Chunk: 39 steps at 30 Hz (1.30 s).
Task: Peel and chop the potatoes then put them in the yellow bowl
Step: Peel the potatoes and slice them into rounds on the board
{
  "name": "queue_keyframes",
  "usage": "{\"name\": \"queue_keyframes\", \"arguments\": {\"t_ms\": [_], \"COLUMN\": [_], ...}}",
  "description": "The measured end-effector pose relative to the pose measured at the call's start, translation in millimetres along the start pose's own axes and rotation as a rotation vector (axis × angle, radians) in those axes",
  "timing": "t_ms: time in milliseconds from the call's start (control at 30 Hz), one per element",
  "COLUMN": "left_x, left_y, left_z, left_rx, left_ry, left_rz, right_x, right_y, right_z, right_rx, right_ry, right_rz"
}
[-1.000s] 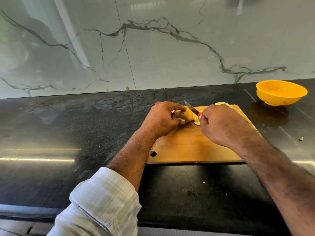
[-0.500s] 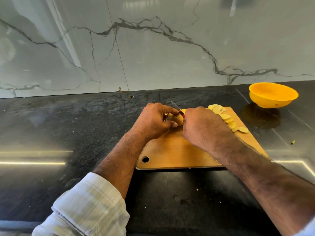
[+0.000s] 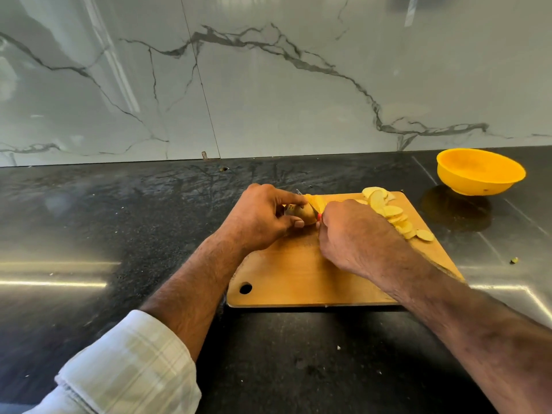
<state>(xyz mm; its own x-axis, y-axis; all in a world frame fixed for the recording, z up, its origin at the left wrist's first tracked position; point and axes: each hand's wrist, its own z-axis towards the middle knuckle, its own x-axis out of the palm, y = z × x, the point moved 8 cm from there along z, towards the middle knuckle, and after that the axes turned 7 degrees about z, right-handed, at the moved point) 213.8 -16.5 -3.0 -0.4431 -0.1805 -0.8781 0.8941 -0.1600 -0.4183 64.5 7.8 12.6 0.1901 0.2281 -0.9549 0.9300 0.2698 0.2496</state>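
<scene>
On the wooden cutting board [image 3: 298, 276], my left hand [image 3: 263, 219] pinches the remaining end of a potato [image 3: 303, 213], which still has brown skin on it. My right hand [image 3: 355, 234] grips a knife [image 3: 310, 204] with a red handle; most of the blade is hidden between my hands, and it sits in the potato's cut yellow face. A row of several pale yellow slices [image 3: 394, 216] lies along the board's right side. The yellow bowl [image 3: 479, 171] stands on the counter at the far right, with nothing visible inside.
The black stone counter [image 3: 119, 234] runs up to a marble backsplash [image 3: 268, 85]. A small green scrap [image 3: 514, 260] lies on the counter right of the board. The board's hanging hole faces the near left corner.
The potato piece has got shorter as slices came off it. The view has shifted, so the row of slices behind my right hand now shows. Both hands keep their hold.
</scene>
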Motion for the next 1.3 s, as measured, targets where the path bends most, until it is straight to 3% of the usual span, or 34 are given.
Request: {"name": "queue_keyframes", "arguments": {"t_ms": [333,467,667,967,1167,1300], "left_x": [3.5,4.4,4.4,6.5,7.1,7.3], "left_y": [5.7,10.4,10.2,1.4,-4.3,-5.7], "left_z": [3.6,0.6,0.0,2.2,3.1,2.4], "left_rx": [0.003,-0.006,-0.01,0.049,0.069,0.077], "left_ry": [0.014,0.0,-0.022,0.003,-0.013,-0.014], "left_rz": [-0.048,-0.083,-0.102,-0.04,0.052,0.06], "right_x": [20.5,16.5,12.7,10.9,4.1,5.2], "right_y": [1.8,-5.3,-23.7,-13.8,-9.4,-8.8], "right_z": [-2.4,0.6,-5.6,-2.1,-5.6,-4.1], "right_rx": [0.01,0.0,0.005,0.054,0.036,0.052], "right_ry": [0.156,0.104,-0.117,-0.074,-0.177,-0.121], "right_rz": [-0.103,-0.067,0.05,0.031,0.027,0.026]}}
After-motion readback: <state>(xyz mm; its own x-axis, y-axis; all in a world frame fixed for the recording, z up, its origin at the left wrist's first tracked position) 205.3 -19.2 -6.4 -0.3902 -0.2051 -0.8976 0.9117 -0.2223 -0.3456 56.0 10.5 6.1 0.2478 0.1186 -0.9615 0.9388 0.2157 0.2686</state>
